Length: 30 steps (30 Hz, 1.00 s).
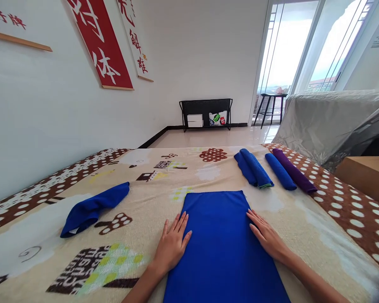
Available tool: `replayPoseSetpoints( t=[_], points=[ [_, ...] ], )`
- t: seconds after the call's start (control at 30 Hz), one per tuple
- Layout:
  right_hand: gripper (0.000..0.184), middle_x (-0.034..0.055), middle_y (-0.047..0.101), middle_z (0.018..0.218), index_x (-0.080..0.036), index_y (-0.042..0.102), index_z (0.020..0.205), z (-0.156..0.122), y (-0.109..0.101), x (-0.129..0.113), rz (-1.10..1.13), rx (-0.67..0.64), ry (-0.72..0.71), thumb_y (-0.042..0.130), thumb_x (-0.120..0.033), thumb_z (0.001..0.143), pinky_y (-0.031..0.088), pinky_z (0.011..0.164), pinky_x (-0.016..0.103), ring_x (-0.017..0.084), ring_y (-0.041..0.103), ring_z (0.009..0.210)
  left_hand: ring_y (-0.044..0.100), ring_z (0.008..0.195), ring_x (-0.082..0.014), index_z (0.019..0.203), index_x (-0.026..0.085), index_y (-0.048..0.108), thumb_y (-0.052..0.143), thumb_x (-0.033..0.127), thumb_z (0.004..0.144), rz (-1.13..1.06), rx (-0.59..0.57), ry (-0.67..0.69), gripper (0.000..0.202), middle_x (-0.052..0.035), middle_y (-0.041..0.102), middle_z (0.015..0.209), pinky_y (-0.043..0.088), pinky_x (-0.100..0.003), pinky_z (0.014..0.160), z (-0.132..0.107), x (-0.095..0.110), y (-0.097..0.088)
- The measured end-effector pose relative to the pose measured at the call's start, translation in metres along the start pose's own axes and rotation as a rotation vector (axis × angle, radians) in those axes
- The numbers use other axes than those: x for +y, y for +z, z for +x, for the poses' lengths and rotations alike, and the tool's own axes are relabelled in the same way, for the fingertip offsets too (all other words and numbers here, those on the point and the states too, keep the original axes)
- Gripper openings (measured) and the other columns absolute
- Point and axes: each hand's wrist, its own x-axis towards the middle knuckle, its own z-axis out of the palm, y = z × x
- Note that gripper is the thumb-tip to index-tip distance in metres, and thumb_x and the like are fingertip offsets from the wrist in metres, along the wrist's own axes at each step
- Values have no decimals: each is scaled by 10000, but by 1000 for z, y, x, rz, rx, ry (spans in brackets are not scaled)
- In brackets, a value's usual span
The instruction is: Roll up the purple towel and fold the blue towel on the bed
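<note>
A blue cloth (222, 248) lies spread flat on the patterned blanket (151, 202), running down past the bottom of the view. My left hand (173, 240) rests flat on its left edge, fingers stretched out. On the opposite edge lies my right hand (267, 233), also flat with the fingers extended. Neither hand grips anything. To the left, a second blue cloth (94, 208) sits crumpled and loosely folded, apart from my hands.
Rolled blue cloths (255, 168) lie at the far right, beside another blue roll (280, 171) and a purple roll (293, 170). Beyond the blanket stand a black rack (206, 110), a stool (271, 105), a plastic-covered piece (331, 122) and a cardboard box (366, 176).
</note>
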Motion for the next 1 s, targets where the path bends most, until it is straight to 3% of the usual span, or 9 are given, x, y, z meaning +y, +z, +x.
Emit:
replayPoseSetpoints(
  t=[0.07,0.17,0.27,0.33,0.43,0.6,0.83,0.93,1.0],
  points=[
    [700,-34,126,1560,-235,288,1551,10,5,-16,14,-9,-47,180,-617,974,113,1324,448,150,90,1534,205,1505,-238,1564,218,206,226,463,1036,-1,-3,32,583,-43,223,1613,134,-606,1209,11,15,-4],
    [626,-62,162,1551,-308,297,1539,40,25,-60,43,-67,-167,186,-587,989,137,1339,339,81,121,1524,139,1518,-164,1572,241,167,254,384,1030,-10,-24,120,567,14,156,1630,126,-489,1242,48,47,-4],
    [597,-10,219,1540,-275,336,1527,78,43,-88,59,-108,-227,205,-536,1006,212,1315,304,70,191,1504,155,1513,-152,1562,215,233,310,329,1002,-13,-49,132,576,3,177,1627,154,-429,1240,91,60,6],
    [599,47,259,1525,-215,366,1512,99,43,-85,49,-100,-221,240,-516,1009,212,1305,362,98,224,1494,206,1504,-193,1547,205,286,301,356,1005,-8,-45,60,563,-31,224,1616,182,-477,1224,111,49,15],
    [625,91,291,1503,-169,382,1493,115,27,-52,6,-42,-157,282,-535,997,160,1301,437,131,232,1488,244,1492,-252,1543,211,299,239,437,1019,5,-11,-92,574,-61,249,1608,204,-573,1188,120,17,23],
    [685,107,240,1522,-162,317,1527,117,8,0,-92,44,-19,290,-575,982,109,1305,453,156,171,1507,219,1500,-241,1546,238,292,240,470,1016,20,12,-177,581,-34,253,1611,170,-549,1204,117,-15,30],
    [661,106,268,1507,-160,345,1507,114,4,-2,-167,44,-8,342,-554,975,140,1297,451,156,218,1485,232,1494,-273,1533,221,330,237,469,1013,30,21,-174,583,-67,292,1600,124,-587,1201,115,-6,21],
    [661,104,222,1527,-154,343,1508,109,5,-17,-193,66,-33,351,-545,975,72,1303,468,169,138,1511,148,1517,-268,1542,176,305,222,429,1015,34,57,-120,590,-84,248,1616,-1,-583,1210,110,14,12],
    [652,96,198,1537,-164,334,1514,107,13,-35,-201,66,-83,352,-533,977,45,1305,465,167,109,1518,127,1522,-220,1557,177,258,229,393,1017,21,53,-43,583,-61,223,1627,9,-517,1232,111,36,11]
  ],
)
